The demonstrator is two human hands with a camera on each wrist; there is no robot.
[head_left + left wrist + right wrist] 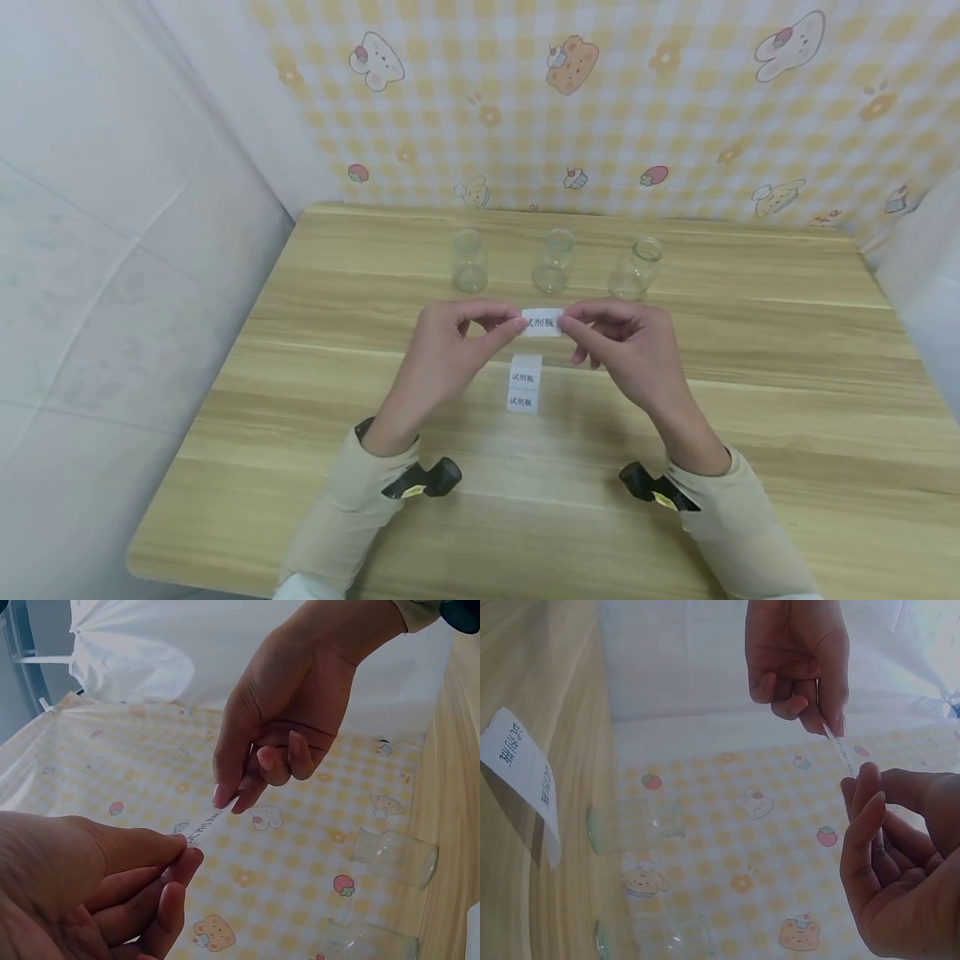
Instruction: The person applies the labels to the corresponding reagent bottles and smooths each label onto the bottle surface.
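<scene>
A small white label (542, 322) with printed black characters is stretched between both hands above the table. Its left end is pinched between thumb and forefinger of the left hand (457, 342); the right hand (630, 346) pinches the other end the same way. Below it on the table lies a label strip (524, 385) bearing two more printed labels, its end curling up in the right wrist view. Beyond the hands stand three clear glass bottles without lids: a left bottle (470, 262), a middle bottle (553, 262) and a right bottle (636, 268).
The wood-grain table (300, 467) runs back to a yellow checked cloth (675, 125) with cartoon prints. A pale sheet (112, 292) hangs on the left side. Black camera mounts (423, 478) sit on both wrists over beige sleeves.
</scene>
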